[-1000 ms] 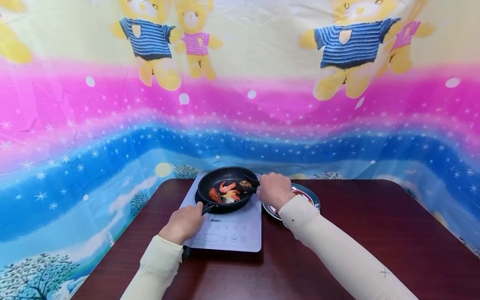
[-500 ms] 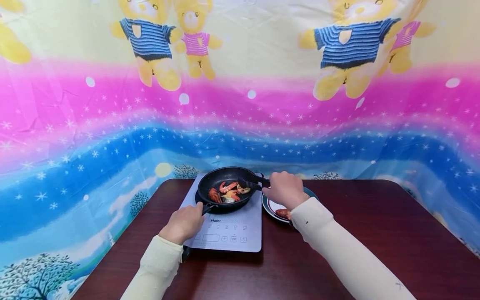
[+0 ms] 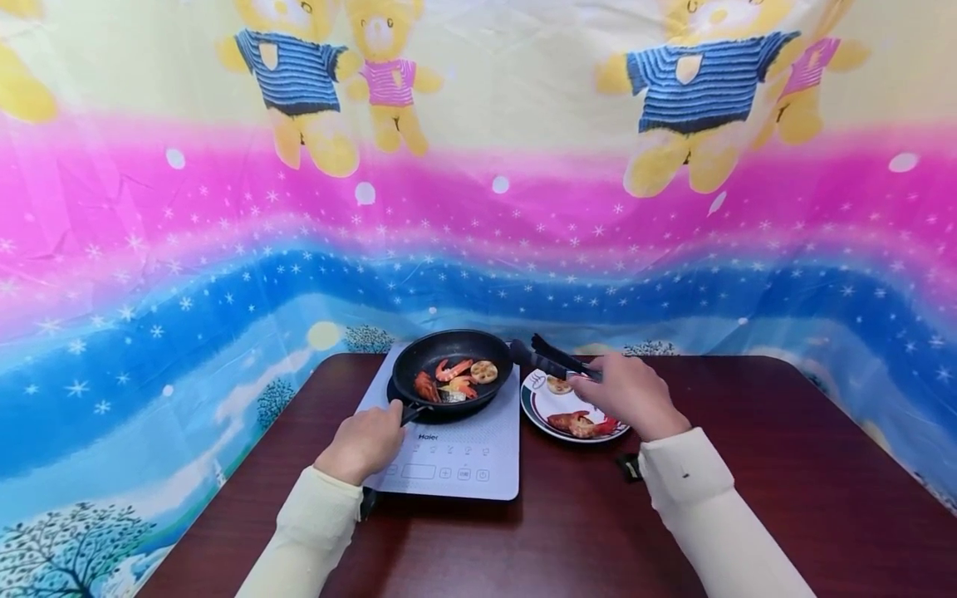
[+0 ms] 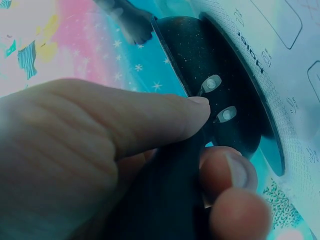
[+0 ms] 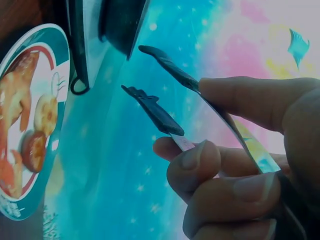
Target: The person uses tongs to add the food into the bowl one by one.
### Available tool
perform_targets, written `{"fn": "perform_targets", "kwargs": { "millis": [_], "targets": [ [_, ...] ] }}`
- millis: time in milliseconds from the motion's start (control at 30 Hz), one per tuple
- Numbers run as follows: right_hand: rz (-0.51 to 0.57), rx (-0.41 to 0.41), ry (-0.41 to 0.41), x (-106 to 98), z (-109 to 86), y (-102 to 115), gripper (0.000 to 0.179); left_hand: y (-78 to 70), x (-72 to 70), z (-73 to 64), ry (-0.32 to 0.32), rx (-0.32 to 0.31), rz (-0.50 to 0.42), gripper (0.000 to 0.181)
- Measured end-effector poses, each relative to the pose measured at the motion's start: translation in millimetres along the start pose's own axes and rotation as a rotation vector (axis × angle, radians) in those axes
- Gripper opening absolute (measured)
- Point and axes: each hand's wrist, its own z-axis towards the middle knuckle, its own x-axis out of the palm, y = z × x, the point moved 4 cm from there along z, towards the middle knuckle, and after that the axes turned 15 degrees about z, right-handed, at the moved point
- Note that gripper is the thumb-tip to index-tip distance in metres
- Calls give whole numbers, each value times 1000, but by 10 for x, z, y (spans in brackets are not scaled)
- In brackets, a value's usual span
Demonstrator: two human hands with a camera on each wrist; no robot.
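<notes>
My left hand [image 3: 364, 440] grips the handle of a black frying pan [image 3: 426, 353], thumb along the top in the left wrist view. The pan is over a white induction cooktop [image 3: 478, 444]. In it lie a pale lotus root slice [image 3: 483, 371], an orange shrimp [image 3: 453, 371] and other browned food pieces. To the right of the pan, my right hand [image 3: 635, 394] holds black-tipped tongs [image 3: 557, 363] above a plate [image 3: 532, 415]. The tongs' tips [image 5: 157, 112] are spread with nothing between them in the right wrist view.
On the plate are reddish-brown food pieces [image 3: 581, 425] and a lotus root slice [image 3: 557, 384]. A small black object [image 3: 630, 468] sits near my right cuff on the dark wooden table [image 3: 568, 531]. A bear-patterned cloth [image 3: 478, 266] hangs behind.
My right hand has drawn the tongs rightward out of the pan and over the plate, leaving the lotus root slice in the pan. My left hand keeps its grip on the handle.
</notes>
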Motion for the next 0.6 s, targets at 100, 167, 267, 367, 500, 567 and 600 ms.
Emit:
{"fn": "perform_targets", "kwargs": {
  "millis": [100,167,267,367,500,567,600],
  "targets": [
    [34,36,9,-25,-40,-141,65,0,-1,2,-2,0,3,28],
    [42,44,9,-30,-53,-229,65,-3,3,5,5,-1,1,28],
    [61,56,16,-29,-58,-343,63,-8,13,8,20,-4,-3,29],
    [84,66,24,-38,-60,-411,59,-9,15,7,30,-6,-3,31],
    [83,86,29,-66,-52,-463,59,-2,11,13,18,-6,3,30],
    [79,101,32,-73,-44,-489,61,-2,5,15,10,-3,5,28],
    [80,110,32,-73,-39,-503,61,-6,-1,16,5,1,6,28]
  ]
}}
